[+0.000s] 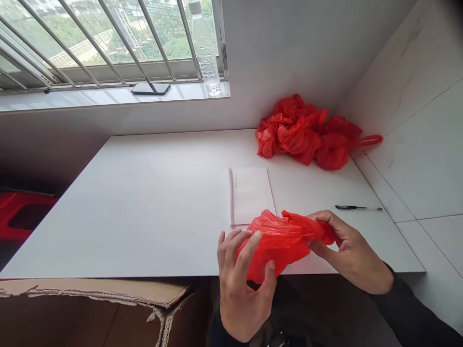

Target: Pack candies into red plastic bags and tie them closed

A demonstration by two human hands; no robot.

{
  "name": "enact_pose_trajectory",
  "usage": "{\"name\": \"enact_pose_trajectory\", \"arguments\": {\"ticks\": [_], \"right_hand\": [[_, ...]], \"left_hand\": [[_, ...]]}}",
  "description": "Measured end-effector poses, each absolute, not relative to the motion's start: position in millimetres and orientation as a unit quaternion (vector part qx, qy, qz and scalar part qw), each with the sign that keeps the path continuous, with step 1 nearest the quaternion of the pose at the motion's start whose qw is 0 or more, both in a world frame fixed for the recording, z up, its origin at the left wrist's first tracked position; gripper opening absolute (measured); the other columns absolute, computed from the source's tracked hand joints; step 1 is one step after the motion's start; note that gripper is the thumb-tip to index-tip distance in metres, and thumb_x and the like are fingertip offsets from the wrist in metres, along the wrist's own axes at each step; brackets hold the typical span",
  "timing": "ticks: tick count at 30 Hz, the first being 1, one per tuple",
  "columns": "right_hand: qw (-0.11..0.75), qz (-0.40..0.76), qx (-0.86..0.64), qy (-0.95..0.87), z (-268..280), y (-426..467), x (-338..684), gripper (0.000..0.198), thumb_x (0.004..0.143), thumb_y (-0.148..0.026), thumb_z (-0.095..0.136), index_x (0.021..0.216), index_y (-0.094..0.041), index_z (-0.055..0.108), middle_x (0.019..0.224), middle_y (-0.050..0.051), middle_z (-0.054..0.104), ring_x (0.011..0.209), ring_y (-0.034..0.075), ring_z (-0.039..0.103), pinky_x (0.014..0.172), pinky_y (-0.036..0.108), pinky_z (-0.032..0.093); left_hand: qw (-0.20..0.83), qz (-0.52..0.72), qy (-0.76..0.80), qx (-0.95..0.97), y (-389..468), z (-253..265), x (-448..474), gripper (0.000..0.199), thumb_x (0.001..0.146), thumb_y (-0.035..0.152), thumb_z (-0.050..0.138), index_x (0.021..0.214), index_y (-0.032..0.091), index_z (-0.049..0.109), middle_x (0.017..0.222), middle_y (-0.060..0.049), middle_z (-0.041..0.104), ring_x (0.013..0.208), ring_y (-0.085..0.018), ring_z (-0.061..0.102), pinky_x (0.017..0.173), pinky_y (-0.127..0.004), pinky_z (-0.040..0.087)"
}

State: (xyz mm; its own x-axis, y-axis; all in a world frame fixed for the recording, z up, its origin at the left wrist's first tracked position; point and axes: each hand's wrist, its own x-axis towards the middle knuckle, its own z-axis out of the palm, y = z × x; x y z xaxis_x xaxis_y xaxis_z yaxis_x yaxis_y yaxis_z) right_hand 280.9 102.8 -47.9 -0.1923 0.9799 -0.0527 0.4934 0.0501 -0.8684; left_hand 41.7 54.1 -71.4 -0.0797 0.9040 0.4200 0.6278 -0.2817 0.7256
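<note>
A crumpled red plastic bag (278, 241) is held up at the near edge of the white table, in front of a notebook. My right hand (347, 248) pinches its gathered, twisted end between thumb and fingers. At the bag's wider, puffed end is my left hand (242, 284), with fingers curved and spread apart. Its fingertips lie against or just in front of the red plastic; firm contact is hard to make out. The notebook (252, 193), pale with a column of small print, lies partly behind the bag.
A heap of red plastic bags (292, 127) sits at the back right against the wall. A black pen (352, 207) lies at right. On the windowsill are a phone (150, 88) and a water bottle (205, 53). A cardboard box (108, 291) stands below the white table (144, 202); a red stool (18, 207) is at left.
</note>
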Motion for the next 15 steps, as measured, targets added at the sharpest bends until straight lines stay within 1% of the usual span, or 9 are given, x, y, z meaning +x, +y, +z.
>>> {"name": "enact_pose_trajectory", "arguments": {"ticks": [2, 4, 6, 8, 9, 10, 12, 13, 15], "right_hand": [[0.312, 0.406, -0.554, -0.657, -45.0, 100.4, 284.9, 0.024, 0.095, -0.048, 0.062, 0.108, -0.029, 0.060, 0.102, 0.003, 0.065, 0.090, 0.023, 0.061, 0.076, 0.034, 0.052], [0.341, 0.405, -0.551, -0.645, -44.7, 98.6, 293.3, 0.020, 0.095, -0.046, 0.063, 0.106, -0.030, 0.060, 0.106, 0.003, 0.064, 0.101, 0.025, 0.061, 0.079, 0.035, 0.052], [0.374, 0.407, -0.546, -0.629, -46.2, 97.3, 301.6, 0.017, 0.095, -0.044, 0.063, 0.105, -0.031, 0.061, 0.107, 0.003, 0.064, 0.105, 0.026, 0.061, 0.081, 0.034, 0.054], [0.388, 0.414, -0.541, -0.621, -47.3, 96.7, 306.2, 0.016, 0.096, -0.043, 0.063, 0.105, -0.031, 0.061, 0.106, 0.003, 0.064, 0.104, 0.025, 0.061, 0.082, 0.035, 0.054], [0.387, 0.415, -0.540, -0.623, -47.3, 96.8, 306.9, 0.016, 0.095, -0.044, 0.063, 0.106, -0.031, 0.062, 0.106, 0.003, 0.064, 0.104, 0.026, 0.061, 0.082, 0.035, 0.055], [0.383, 0.413, -0.541, -0.624, -46.7, 97.0, 306.7, 0.017, 0.095, -0.044, 0.063, 0.106, -0.031, 0.062, 0.107, 0.003, 0.065, 0.105, 0.026, 0.062, 0.081, 0.036, 0.055], [0.388, 0.391, -0.559, -0.619, -44.3, 96.7, 305.3, 0.019, 0.094, -0.045, 0.064, 0.107, -0.031, 0.063, 0.109, 0.004, 0.065, 0.106, 0.027, 0.062, 0.081, 0.036, 0.055], [0.400, 0.369, -0.573, -0.613, -42.7, 95.4, 304.7, 0.020, 0.094, -0.045, 0.064, 0.108, -0.031, 0.063, 0.109, 0.004, 0.066, 0.104, 0.027, 0.063, 0.080, 0.037, 0.055], [0.418, 0.318, -0.592, -0.611, -40.4, 88.5, 304.6, 0.024, 0.094, -0.048, 0.063, 0.107, -0.029, 0.064, 0.105, 0.005, 0.067, 0.099, 0.027, 0.065, 0.079, 0.038, 0.055]], "left_hand": [[0.168, 0.465, 0.564, 0.661, 57.3, -62.4, 40.0, 0.024, 0.086, 0.015, 0.068, 0.106, 0.028, 0.068, 0.105, -0.002, 0.065, 0.109, -0.022, 0.061, 0.114, -0.049, 0.038], [0.203, 0.512, 0.588, 0.593, 58.0, -55.8, 35.5, 0.013, 0.092, 0.015, 0.061, 0.097, 0.025, 0.067, 0.097, -0.002, 0.065, 0.101, -0.019, 0.063, 0.102, -0.041, 0.048], [0.208, 0.519, 0.603, 0.569, 58.0, -49.8, 34.0, 0.021, 0.093, 0.019, 0.061, 0.113, 0.025, 0.064, 0.111, -0.006, 0.065, 0.110, -0.022, 0.061, 0.099, -0.039, 0.049], [0.174, 0.465, 0.582, 0.645, 59.7, -44.0, 38.3, 0.050, 0.086, 0.026, 0.071, 0.134, 0.024, 0.055, 0.126, -0.010, 0.060, 0.123, -0.027, 0.055, 0.108, -0.046, 0.043], [0.149, 0.430, 0.561, 0.691, 61.4, -41.5, 41.9, 0.058, 0.083, 0.026, 0.074, 0.137, 0.024, 0.054, 0.127, -0.010, 0.060, 0.123, -0.028, 0.053, 0.112, -0.050, 0.039], [0.128, 0.405, 0.541, 0.726, 63.4, -39.4, 45.3, 0.055, 0.081, 0.023, 0.075, 0.133, 0.024, 0.057, 0.121, -0.009, 0.062, 0.120, -0.027, 0.055, 0.115, -0.053, 0.035], [0.119, 0.411, 0.531, 0.731, 66.3, -36.4, 49.0, 0.031, 0.084, 0.014, 0.068, 0.114, 0.024, 0.067, 0.103, -0.004, 0.064, 0.104, -0.021, 0.060, 0.114, -0.050, 0.037], [0.128, 0.438, 0.546, 0.702, 66.3, -35.1, 48.5, 0.023, 0.086, 0.010, 0.065, 0.105, 0.023, 0.069, 0.098, -0.003, 0.063, 0.098, -0.019, 0.060, 0.109, -0.045, 0.042], [0.136, 0.501, 0.595, 0.614, 62.4, -32.4, 43.7, 0.017, 0.088, 0.012, 0.065, 0.099, 0.024, 0.072, 0.098, -0.003, 0.059, 0.094, -0.016, 0.059, 0.093, -0.033, 0.050]]}}
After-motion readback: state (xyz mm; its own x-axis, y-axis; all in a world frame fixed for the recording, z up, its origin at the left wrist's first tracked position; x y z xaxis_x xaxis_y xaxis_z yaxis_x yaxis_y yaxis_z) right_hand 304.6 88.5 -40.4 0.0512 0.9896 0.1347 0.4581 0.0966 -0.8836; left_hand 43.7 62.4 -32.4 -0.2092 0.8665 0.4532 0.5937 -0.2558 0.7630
